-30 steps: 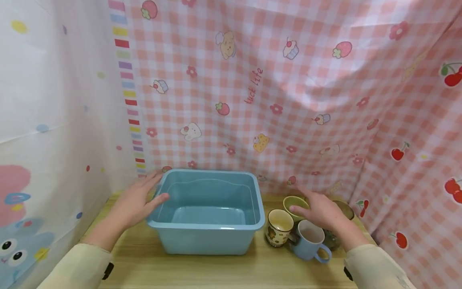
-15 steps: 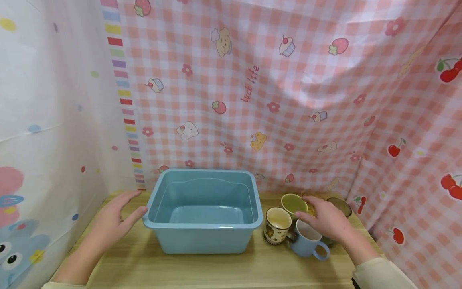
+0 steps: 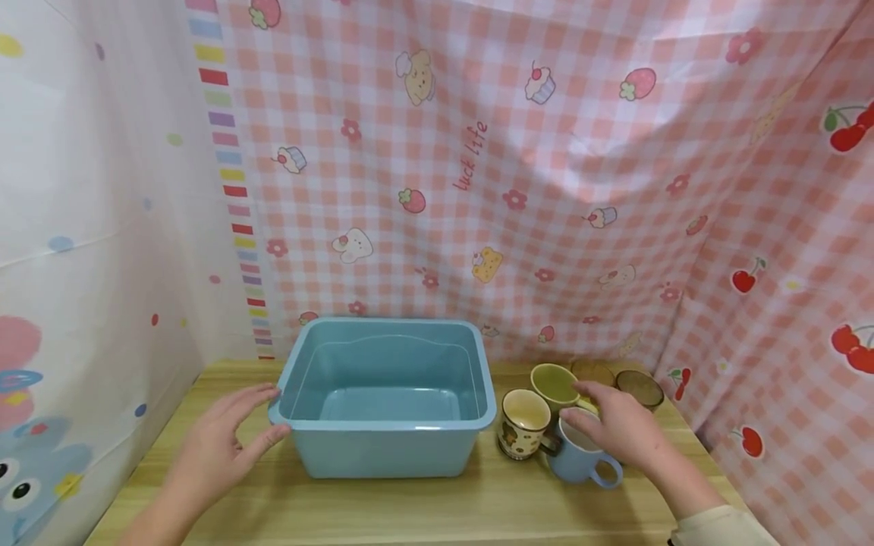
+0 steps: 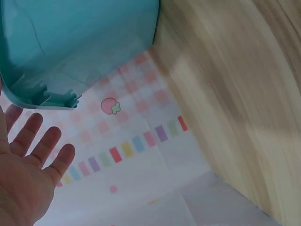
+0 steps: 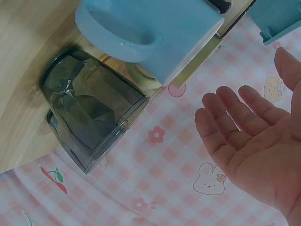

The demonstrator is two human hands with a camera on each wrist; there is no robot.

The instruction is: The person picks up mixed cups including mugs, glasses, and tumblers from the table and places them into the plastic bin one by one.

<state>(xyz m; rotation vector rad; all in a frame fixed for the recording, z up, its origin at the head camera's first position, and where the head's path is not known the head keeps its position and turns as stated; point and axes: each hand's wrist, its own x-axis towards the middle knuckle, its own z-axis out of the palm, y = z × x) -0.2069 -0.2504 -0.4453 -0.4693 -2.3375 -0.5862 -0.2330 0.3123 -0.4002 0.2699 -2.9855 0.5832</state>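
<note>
A light-blue plastic bin (image 3: 385, 453) stands on the wooden table. My left hand (image 3: 221, 440) is beside its left rim, thumb and fingers spread; whether the fingertips touch the rim I cannot tell. Over the group of cups hovers my right hand (image 3: 624, 428), fingers extended and palm bare in the right wrist view. Below it is a blue mug (image 3: 576, 455), handle to the right. A patterned cream mug (image 3: 522, 432) stands left of that, a green mug (image 3: 553, 381) behind. Further right are a dark glass tumbler (image 5: 89, 99) and an amber-looking glass (image 3: 592, 370), partly hidden.
A pink checkered cloth (image 3: 382, 189) hangs behind the wooden table (image 3: 410, 508). White printed cloth (image 3: 123, 189) closes off the left side, and cherry-print cloth (image 3: 785, 341) the right. The cups stand close together near the table's back right corner.
My left hand has drawn away from over the bin's left rim, then come back slightly toward it. The right hand stays above the cups, slightly lower. The head view has shifted a little.
</note>
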